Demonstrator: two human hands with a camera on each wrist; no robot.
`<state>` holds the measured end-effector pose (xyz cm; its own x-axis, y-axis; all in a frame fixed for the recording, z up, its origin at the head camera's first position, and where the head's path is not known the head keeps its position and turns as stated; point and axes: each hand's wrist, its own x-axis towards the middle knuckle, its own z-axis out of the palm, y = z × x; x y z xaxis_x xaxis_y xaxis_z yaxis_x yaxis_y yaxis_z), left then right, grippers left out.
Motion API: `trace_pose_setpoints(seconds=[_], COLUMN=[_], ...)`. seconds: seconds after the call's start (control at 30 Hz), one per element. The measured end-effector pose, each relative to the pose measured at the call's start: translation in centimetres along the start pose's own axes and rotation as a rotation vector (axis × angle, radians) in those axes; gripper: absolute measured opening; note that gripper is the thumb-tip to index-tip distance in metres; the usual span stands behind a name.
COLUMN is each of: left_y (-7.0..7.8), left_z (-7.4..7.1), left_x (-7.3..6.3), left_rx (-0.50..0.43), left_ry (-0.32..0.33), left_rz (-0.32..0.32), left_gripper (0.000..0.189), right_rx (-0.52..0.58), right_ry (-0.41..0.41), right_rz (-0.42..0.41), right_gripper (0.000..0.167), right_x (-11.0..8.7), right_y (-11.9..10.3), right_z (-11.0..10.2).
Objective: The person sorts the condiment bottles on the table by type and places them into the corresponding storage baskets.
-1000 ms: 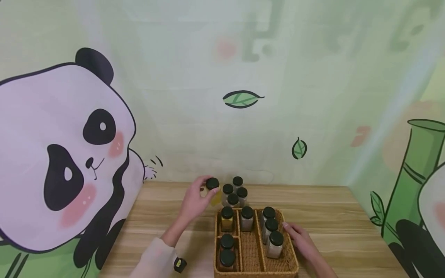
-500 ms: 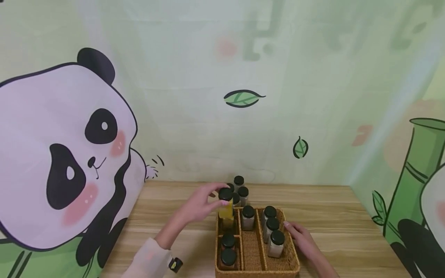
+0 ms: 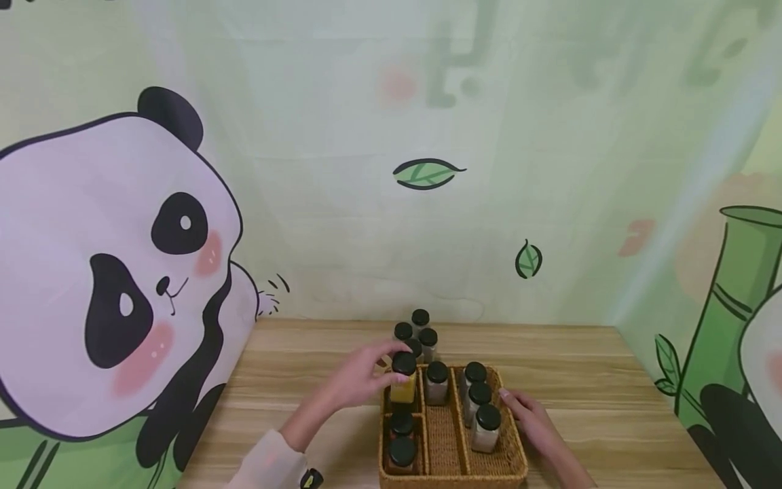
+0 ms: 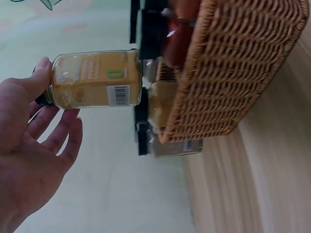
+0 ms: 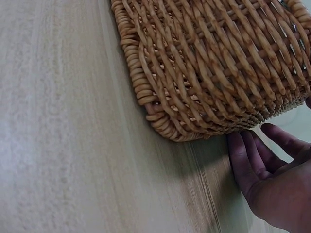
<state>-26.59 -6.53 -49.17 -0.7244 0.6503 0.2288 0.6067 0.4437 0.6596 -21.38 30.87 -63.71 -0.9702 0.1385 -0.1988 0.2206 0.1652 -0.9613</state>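
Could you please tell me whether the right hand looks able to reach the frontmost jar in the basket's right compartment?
Probably yes: the right hand is beside the basket and nothing covers the frontmost jar, so the hand should only need to clear the rim.

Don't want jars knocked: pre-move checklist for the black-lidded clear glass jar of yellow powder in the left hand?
1. Grip: left hand holds the yellow-powder jar at its lid end: ok.
2. Height: jar base above the rim of the woven tan wicker basket: ok.
3. Steadying: right hand touches the basket's right side: ok.
4. Room directly below the jar: cannot tell, mostly hidden.
5. Basket's front-left compartment free: not ok, two black-lidded jars inside.
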Motion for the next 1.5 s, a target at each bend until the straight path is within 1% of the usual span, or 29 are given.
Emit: trace_pose_setpoints(seconds=[0.2,0.3,0.43,0.53,0.67,0.8,0.97,1.2,1.23,1.37,1.5], left_y=[-0.9,-1.4,-2.3,-2.8,-3.5,-4.0,-4.3,-4.9,-4.9,-4.9,-4.8], left_z=[1.7,2.7,3.9,4.7,5.7,6.6,7.2,7.5,7.6,7.6,7.6], left_x=[-0.5,-0.9,-1.3,-1.5,-1.8,-1.9,-1.8,-1.9,-1.9,-1.9,-1.9], left_rx=[0.0,0.007,0.02,0.037,0.082,0.106,0.078,0.05,0.05,0.046,0.067], left_ry=[-0.015,-0.009,0.027,0.056,0.082,0.108,0.13,0.121,0.122,0.126,0.121], left_rz=[-0.006,-0.004,-0.011,-0.012,0.002,0.006,-0.023,0.013,0.014,0.008,-0.016], left_gripper=[0.05,0.05,0.048,0.045,0.043,0.042,0.043,0.042,0.042,0.042,0.042], right_rx=[-0.005,-0.014,-0.042,-0.033,-0.02,-0.039,-0.041,-0.008,-0.016,-0.017,0.004], right_ry=[0.002,0.0,-0.003,-0.004,-0.005,0.001,0.008,-0.005,-0.006,-0.004,-0.004], right_rz=[0.002,-0.005,-0.018,-0.013,-0.01,-0.023,-0.031,-0.015,-0.022,-0.026,-0.025], right_gripper=[0.064,0.064,0.066,0.065,0.064,0.064,0.062,0.064,0.064,0.065,0.063], right_x=[-0.2,-0.3,-0.3,-0.3,-0.3,-0.3,-0.3,-0.3,-0.3,-0.3,-0.3], right_y=[-0.2,-0.3,-0.3,-0.2,-0.2,-0.2,-0.2,-0.2,-0.2,-0.2,0.0], right_z=[0.0,-0.1,-0.1,-0.1,-0.1,-0.2,-0.2,-0.1,-0.1,0.0,0.0])
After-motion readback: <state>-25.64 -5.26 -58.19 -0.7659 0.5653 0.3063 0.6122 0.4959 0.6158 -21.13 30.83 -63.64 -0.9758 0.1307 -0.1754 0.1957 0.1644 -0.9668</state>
